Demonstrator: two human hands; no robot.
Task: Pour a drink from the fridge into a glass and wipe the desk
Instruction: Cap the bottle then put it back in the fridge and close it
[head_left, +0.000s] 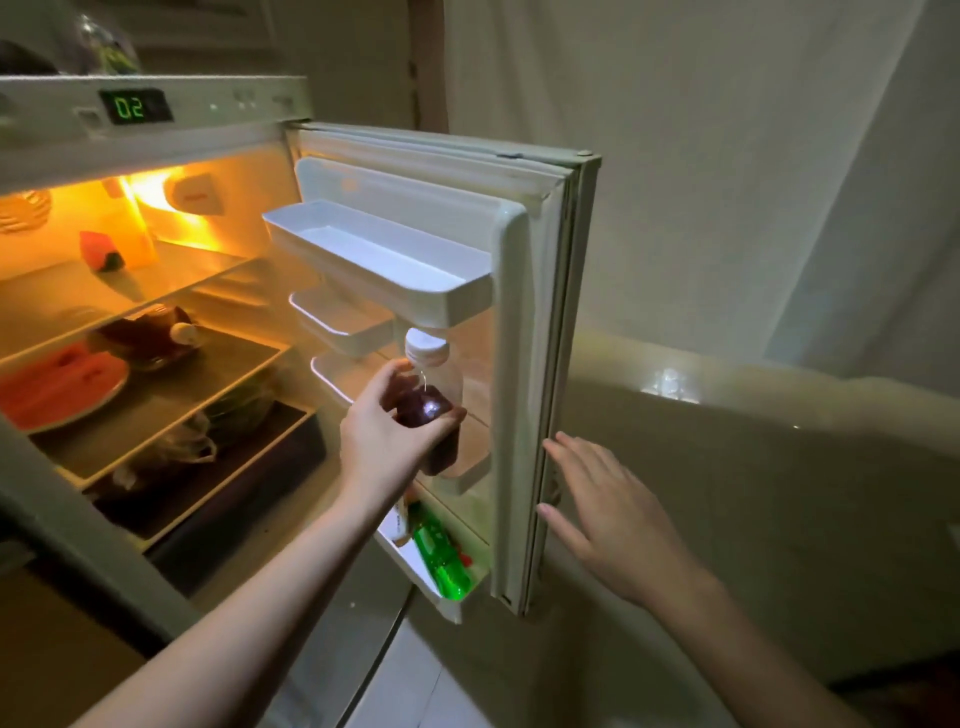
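The fridge stands open, its door (540, 322) swung out to the right. In a middle door shelf stands a clear bottle (434, 384) with a white cap, partly filled with dark red drink. My left hand (387, 439) is wrapped around the bottle's body. My right hand (608, 506) is open with fingers spread, its fingertips at the door's outer edge. No glass is in view.
A green bottle (441, 558) lies in the lowest door shelf. The top door shelf (374, 260) holds nothing. Inside the fridge are sliced watermelon on a plate (62, 389), a dark bowl (148, 338) and bagged produce (208, 431). A beige wall ledge (753, 395) runs on the right.
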